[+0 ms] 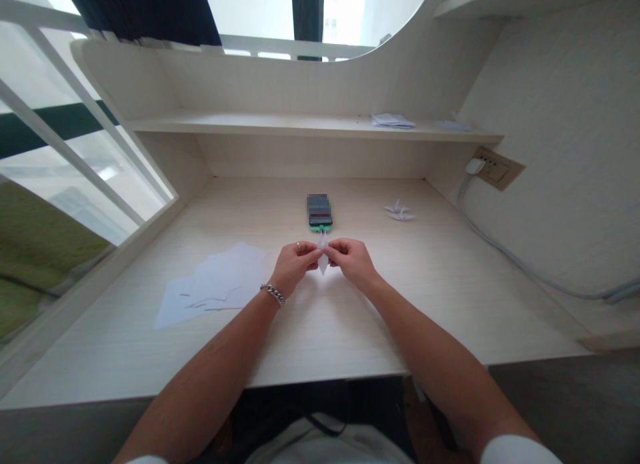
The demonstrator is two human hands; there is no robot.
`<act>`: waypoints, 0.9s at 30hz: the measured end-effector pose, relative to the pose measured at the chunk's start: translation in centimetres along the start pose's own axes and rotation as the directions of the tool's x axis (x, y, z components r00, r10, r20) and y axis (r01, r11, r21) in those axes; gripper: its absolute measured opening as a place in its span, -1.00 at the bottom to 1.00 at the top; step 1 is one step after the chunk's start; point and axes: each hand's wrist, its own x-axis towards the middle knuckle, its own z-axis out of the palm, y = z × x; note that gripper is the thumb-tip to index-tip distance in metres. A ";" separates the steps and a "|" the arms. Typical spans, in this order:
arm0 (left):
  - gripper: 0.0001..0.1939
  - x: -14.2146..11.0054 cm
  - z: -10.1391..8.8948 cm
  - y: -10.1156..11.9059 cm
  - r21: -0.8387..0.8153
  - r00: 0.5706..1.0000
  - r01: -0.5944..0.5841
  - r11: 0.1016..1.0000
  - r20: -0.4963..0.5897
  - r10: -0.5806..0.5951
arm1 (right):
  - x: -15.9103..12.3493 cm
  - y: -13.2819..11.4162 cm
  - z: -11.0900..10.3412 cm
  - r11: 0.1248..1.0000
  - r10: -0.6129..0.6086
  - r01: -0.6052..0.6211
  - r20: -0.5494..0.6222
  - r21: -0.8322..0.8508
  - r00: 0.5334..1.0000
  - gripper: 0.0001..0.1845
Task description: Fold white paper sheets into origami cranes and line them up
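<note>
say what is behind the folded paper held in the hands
A phone lies on the desk beyond the folded paper. Whatever the paper, left hand and right hand cover cannot be seen.

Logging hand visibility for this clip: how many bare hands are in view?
2. The left hand pinches the left side of the small folded white paper; the right hand pinches its right side. No other hand shows.
</note>
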 end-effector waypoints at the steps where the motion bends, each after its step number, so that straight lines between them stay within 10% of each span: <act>1: -0.67 0.0 0.0 0.0 0.004 1.000 0.004 1.000 0.010 -0.004 | 0.0 0.1 0.0 1.000 -0.001 0.001 0.003 -0.004 1.000 -0.63; 27: -0.74 -0.1 0.3 -0.3 0.159 0.978 -0.190 0.969 0.112 0.174 | -0.2 -1.2 -0.1 0.985 0.093 -0.080 -0.079 0.154 0.993 -0.62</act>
